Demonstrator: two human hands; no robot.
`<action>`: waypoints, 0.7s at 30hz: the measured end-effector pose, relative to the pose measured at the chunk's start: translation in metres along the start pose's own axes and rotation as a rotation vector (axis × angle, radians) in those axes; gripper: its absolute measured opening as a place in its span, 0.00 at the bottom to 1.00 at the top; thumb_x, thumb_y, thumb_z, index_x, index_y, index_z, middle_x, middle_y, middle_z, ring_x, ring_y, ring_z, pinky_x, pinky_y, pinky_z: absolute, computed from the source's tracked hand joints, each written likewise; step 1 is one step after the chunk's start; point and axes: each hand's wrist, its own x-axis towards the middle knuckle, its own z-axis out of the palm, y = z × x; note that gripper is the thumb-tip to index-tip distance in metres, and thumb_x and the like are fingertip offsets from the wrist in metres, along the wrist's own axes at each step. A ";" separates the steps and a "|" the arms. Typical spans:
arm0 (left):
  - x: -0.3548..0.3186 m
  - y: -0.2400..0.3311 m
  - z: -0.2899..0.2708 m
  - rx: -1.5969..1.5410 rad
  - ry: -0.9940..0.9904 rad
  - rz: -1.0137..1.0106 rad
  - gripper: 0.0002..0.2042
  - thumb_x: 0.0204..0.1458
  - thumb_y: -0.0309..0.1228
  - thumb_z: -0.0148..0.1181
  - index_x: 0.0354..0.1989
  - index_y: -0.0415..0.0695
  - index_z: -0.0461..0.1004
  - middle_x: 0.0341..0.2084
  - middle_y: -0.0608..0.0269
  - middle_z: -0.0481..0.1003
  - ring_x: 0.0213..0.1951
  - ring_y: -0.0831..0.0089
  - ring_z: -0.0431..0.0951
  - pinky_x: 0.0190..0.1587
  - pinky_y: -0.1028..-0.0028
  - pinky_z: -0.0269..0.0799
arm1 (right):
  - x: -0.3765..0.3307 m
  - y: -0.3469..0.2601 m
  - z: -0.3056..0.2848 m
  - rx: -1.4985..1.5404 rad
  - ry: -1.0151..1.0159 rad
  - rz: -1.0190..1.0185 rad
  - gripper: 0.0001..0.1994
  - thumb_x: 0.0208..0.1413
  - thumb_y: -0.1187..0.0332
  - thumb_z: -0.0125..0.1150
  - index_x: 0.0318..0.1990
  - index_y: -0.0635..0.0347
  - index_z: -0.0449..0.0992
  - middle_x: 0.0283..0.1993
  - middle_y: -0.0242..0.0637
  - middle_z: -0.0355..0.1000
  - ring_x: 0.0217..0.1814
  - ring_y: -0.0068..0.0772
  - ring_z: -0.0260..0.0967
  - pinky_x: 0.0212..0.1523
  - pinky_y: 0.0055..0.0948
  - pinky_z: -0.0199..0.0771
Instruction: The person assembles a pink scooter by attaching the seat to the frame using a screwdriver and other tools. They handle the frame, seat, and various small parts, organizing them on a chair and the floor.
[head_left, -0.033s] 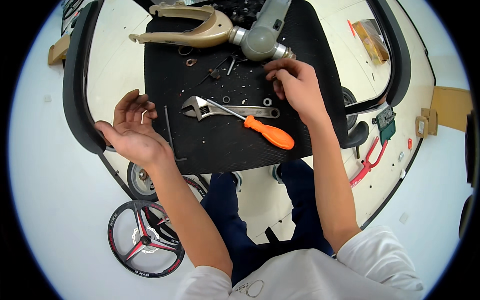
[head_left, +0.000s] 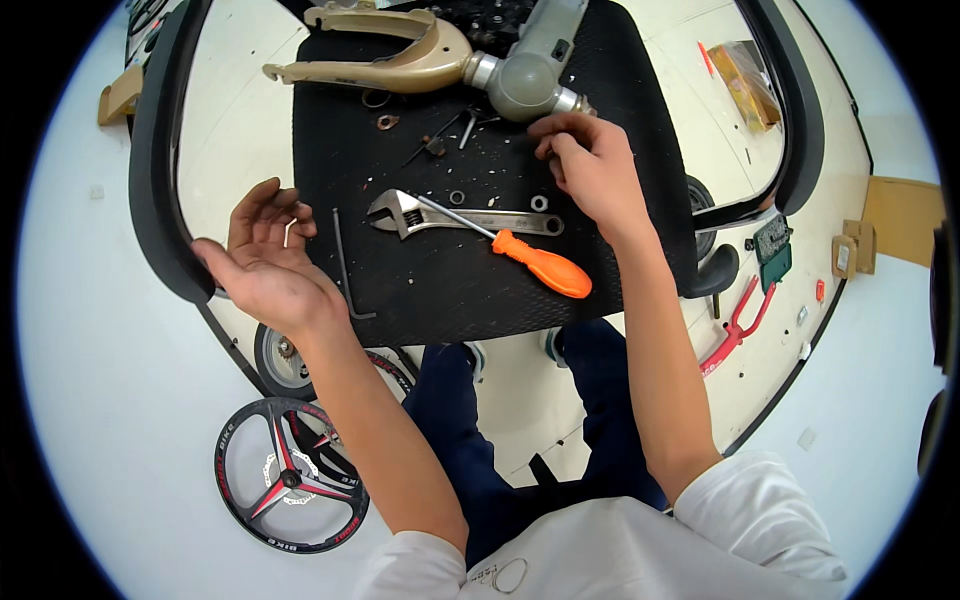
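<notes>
Nothing has shifted since before. Left hand (head_left: 262,262) lies palm-up left of the wrench (head_left: 455,215), loosely cupping a small bolt (head_left: 289,231). Right hand (head_left: 592,168), above the wrench, fingers curled, pinches among loose parts near the grey motor (head_left: 528,70). Keep the palm level.
</notes>
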 end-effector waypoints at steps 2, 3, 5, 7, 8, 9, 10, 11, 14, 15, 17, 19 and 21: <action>0.004 0.000 -0.010 0.013 -0.043 -0.041 0.33 0.68 0.50 0.28 0.45 0.32 0.74 0.35 0.52 0.75 0.33 0.66 0.72 0.35 0.73 0.67 | 0.005 0.000 0.012 -0.186 0.064 -0.098 0.11 0.56 0.72 0.55 0.41 0.66 0.82 0.33 0.46 0.79 0.36 0.38 0.79 0.43 0.34 0.77; 0.006 0.000 -0.013 0.031 -0.066 -0.094 0.27 0.67 0.46 0.38 0.44 0.32 0.76 0.33 0.54 0.76 0.32 0.70 0.72 0.34 0.75 0.66 | 0.004 -0.001 0.018 -0.235 0.092 -0.165 0.11 0.55 0.71 0.55 0.40 0.65 0.82 0.32 0.47 0.79 0.36 0.39 0.79 0.43 0.35 0.76; 0.008 -0.001 -0.013 0.298 -0.123 -0.113 0.24 0.66 0.44 0.44 0.44 0.33 0.77 0.33 0.57 0.77 0.31 0.73 0.72 0.33 0.76 0.66 | 0.007 0.008 0.025 -0.361 0.074 -0.321 0.13 0.57 0.69 0.58 0.49 0.60 0.80 0.28 0.41 0.76 0.31 0.32 0.74 0.38 0.30 0.74; 0.008 -0.004 -0.014 0.505 -0.179 -0.115 0.19 0.64 0.41 0.51 0.43 0.36 0.79 0.31 0.62 0.79 0.29 0.80 0.71 0.31 0.79 0.64 | 0.006 0.008 0.034 -0.430 0.039 -0.349 0.14 0.56 0.69 0.58 0.48 0.59 0.81 0.32 0.47 0.78 0.36 0.43 0.76 0.42 0.37 0.75; 0.007 -0.006 -0.014 0.547 -0.187 -0.089 0.18 0.64 0.40 0.52 0.44 0.36 0.79 0.31 0.62 0.79 0.29 0.80 0.71 0.31 0.79 0.64 | 0.005 0.007 0.038 -0.465 0.023 -0.362 0.14 0.55 0.68 0.58 0.48 0.59 0.81 0.34 0.49 0.78 0.38 0.49 0.77 0.44 0.41 0.76; 0.007 -0.009 -0.015 0.592 -0.193 -0.063 0.17 0.63 0.39 0.52 0.44 0.36 0.79 0.30 0.63 0.79 0.29 0.81 0.71 0.31 0.80 0.64 | 0.005 0.003 0.040 -0.495 0.023 -0.324 0.15 0.55 0.68 0.59 0.50 0.57 0.80 0.34 0.49 0.78 0.38 0.51 0.77 0.44 0.43 0.76; 0.007 -0.011 -0.017 0.637 -0.200 -0.036 0.17 0.63 0.39 0.53 0.44 0.36 0.79 0.30 0.63 0.79 0.29 0.81 0.71 0.31 0.80 0.63 | 0.005 0.001 0.042 -0.533 0.041 -0.327 0.15 0.55 0.68 0.60 0.49 0.56 0.80 0.34 0.49 0.78 0.38 0.51 0.77 0.44 0.43 0.76; 0.008 -0.012 -0.019 0.644 -0.202 -0.038 0.16 0.63 0.38 0.53 0.44 0.36 0.79 0.29 0.64 0.78 0.28 0.82 0.71 0.30 0.80 0.63 | 0.005 0.000 0.044 -0.571 0.059 -0.330 0.14 0.55 0.68 0.60 0.49 0.56 0.81 0.35 0.49 0.78 0.38 0.51 0.77 0.44 0.44 0.76; 0.010 -0.015 -0.021 0.627 -0.232 -0.033 0.16 0.64 0.38 0.53 0.44 0.36 0.79 0.30 0.64 0.78 0.28 0.81 0.71 0.30 0.80 0.62 | 0.009 0.005 0.049 -0.664 0.120 -0.333 0.12 0.55 0.68 0.61 0.46 0.56 0.81 0.34 0.48 0.79 0.37 0.50 0.78 0.42 0.44 0.77; 0.010 -0.013 -0.022 0.646 -0.240 -0.037 0.16 0.63 0.37 0.53 0.44 0.35 0.79 0.30 0.62 0.79 0.29 0.80 0.72 0.33 0.79 0.65 | 0.010 0.006 0.051 -0.688 0.135 -0.336 0.11 0.55 0.68 0.61 0.45 0.56 0.82 0.33 0.48 0.79 0.37 0.49 0.78 0.42 0.44 0.77; 0.010 -0.010 -0.024 0.682 -0.256 -0.046 0.17 0.61 0.36 0.54 0.44 0.33 0.79 0.30 0.57 0.79 0.31 0.76 0.74 0.39 0.76 0.70 | 0.011 0.006 0.050 -0.695 0.134 -0.337 0.09 0.55 0.67 0.61 0.42 0.56 0.82 0.32 0.46 0.79 0.36 0.48 0.78 0.40 0.44 0.78; 0.013 -0.013 -0.032 0.804 -0.277 -0.029 0.16 0.60 0.35 0.54 0.44 0.32 0.79 0.29 0.56 0.80 0.31 0.75 0.76 0.39 0.75 0.71 | 0.010 0.006 0.052 -0.723 0.161 -0.364 0.07 0.55 0.67 0.62 0.37 0.57 0.81 0.30 0.44 0.79 0.34 0.47 0.78 0.39 0.42 0.78; 0.015 -0.017 -0.037 0.896 -0.291 -0.023 0.15 0.57 0.32 0.57 0.44 0.32 0.79 0.28 0.54 0.81 0.30 0.71 0.80 0.38 0.73 0.73 | 0.007 0.003 0.052 -0.702 0.158 -0.330 0.07 0.55 0.67 0.62 0.36 0.58 0.81 0.30 0.44 0.79 0.34 0.47 0.78 0.39 0.42 0.78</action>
